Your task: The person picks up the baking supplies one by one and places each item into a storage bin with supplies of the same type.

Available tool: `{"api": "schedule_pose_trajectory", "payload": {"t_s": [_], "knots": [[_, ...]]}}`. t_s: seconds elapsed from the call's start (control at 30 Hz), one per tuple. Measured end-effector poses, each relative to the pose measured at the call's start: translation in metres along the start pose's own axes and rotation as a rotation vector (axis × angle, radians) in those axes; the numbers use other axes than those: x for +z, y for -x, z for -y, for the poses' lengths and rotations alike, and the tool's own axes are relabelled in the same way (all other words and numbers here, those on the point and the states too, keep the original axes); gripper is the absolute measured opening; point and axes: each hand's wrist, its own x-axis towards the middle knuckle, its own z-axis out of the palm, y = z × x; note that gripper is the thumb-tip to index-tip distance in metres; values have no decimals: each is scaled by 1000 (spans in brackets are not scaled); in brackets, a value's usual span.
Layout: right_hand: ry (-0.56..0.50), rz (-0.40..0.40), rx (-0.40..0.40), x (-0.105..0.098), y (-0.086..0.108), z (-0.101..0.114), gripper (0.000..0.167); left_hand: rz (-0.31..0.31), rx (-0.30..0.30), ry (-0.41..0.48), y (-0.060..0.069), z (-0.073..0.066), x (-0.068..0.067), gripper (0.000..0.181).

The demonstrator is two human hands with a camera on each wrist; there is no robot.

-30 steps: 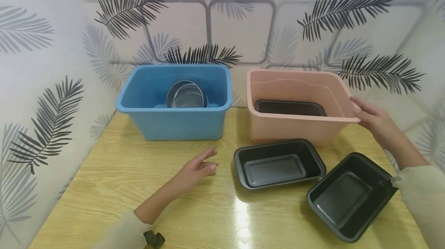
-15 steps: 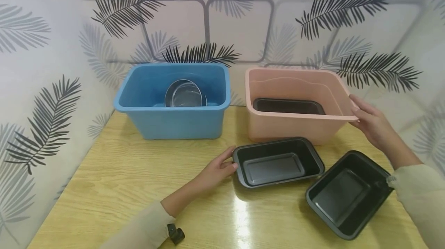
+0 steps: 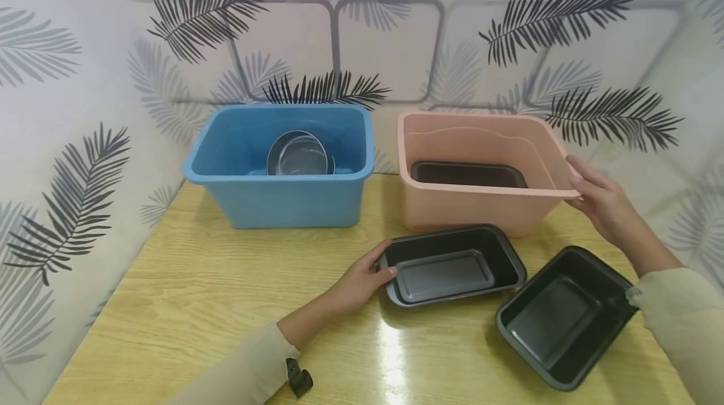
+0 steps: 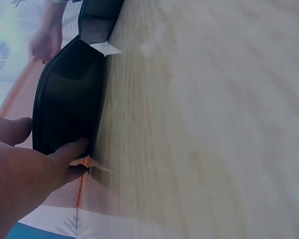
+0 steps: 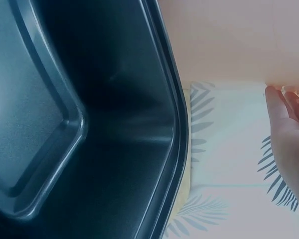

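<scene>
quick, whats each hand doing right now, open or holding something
Left hand: holding the dark loaf pan by its left end.
Right hand: holding the pink plastic tub by its right rim.

1 blu bin [image 3: 294, 204], 1 pnk bin [image 3: 460, 209], 3 dk pans [image 3: 447, 274], min. 1 rnd tin [image 3: 302, 156], 1 tbl [image 3: 226, 285]

Left hand [image 3: 357, 280] grips left end of dark pan [image 3: 452, 270]; right hand [image 3: 606, 205] holds right rim of pink bin [image 3: 452, 207]; second pan [image 3: 557, 317] near first, to its right, set askew; third pan [image 3: 469, 174] inside pink bin; round tins [image 3: 305, 156] inside blue bin [image 3: 288, 205], left of pink; wood-grain tabletop [image 3: 215, 279] beneath; leaf-patterned wall [image 3: 390, 46] behind.
</scene>
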Motion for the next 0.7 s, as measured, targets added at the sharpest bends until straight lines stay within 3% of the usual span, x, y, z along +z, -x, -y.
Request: {"api": "schedule_pose_trajectory", "payload": {"t_s": [0.3, 0.7], "knots": [[39, 10, -12, 1, 0, 1, 63, -10, -8, -83, -3, 0, 3, 64], [112, 10, 5, 0, 2, 2, 63, 49, 48, 207, -6, 4, 2, 73]]}}
